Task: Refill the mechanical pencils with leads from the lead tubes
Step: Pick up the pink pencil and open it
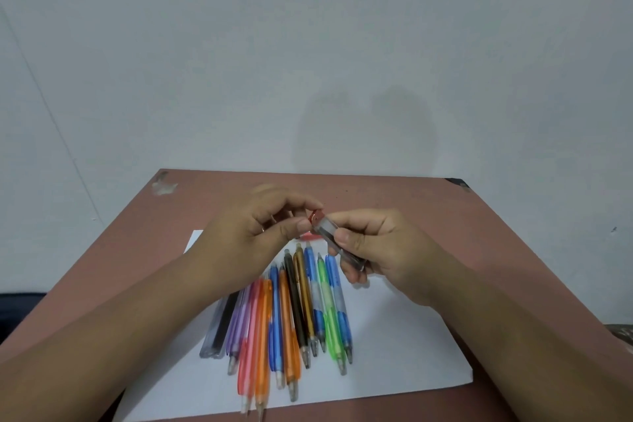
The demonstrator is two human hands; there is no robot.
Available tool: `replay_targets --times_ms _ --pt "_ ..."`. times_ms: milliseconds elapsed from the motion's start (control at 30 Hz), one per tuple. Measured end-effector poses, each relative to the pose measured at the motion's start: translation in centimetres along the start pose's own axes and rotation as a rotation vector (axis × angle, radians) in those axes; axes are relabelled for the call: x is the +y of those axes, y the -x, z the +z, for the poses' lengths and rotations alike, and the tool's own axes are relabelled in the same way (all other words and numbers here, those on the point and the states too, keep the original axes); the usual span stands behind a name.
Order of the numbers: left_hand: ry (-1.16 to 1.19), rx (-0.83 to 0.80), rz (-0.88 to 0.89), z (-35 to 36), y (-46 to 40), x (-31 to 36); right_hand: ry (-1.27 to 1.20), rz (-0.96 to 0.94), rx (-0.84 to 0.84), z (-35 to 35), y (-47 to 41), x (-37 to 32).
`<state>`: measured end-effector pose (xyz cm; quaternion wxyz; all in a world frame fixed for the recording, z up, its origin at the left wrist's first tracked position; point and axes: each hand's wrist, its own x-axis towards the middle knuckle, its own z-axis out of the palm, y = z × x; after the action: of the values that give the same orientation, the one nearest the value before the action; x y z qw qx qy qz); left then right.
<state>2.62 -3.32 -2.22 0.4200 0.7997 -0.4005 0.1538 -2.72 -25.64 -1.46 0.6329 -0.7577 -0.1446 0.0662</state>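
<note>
My right hand [373, 247] grips a clear lead tube [330, 233] above the table, its red cap [315, 216] pointing up and left. My left hand [270, 226] pinches that red cap between thumb and fingertips. Below the hands, several mechanical pencils [298, 312] in purple, pink, orange, blue, black, gold and green lie side by side on a white sheet [394, 346], tips toward me. A second lead tube [219, 329], grey and black, lies at the left end of the row. Something red [310, 236] shows on the sheet behind the hands, mostly hidden.
The white sheet lies on a reddish-brown table [445, 216] that stands against a plain pale wall [308, 62]. The table's far corners are worn. A dark object [20, 305] shows past the left table edge.
</note>
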Motion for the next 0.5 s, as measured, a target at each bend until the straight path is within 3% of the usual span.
replay_targets --times_ms 267,500 --pt "-0.056 0.018 0.003 -0.22 -0.19 0.11 0.080 -0.018 0.099 0.01 -0.17 0.08" --pt "0.328 -0.046 -0.345 0.40 -0.01 0.98 0.447 -0.233 0.414 -0.75 -0.29 -0.30"
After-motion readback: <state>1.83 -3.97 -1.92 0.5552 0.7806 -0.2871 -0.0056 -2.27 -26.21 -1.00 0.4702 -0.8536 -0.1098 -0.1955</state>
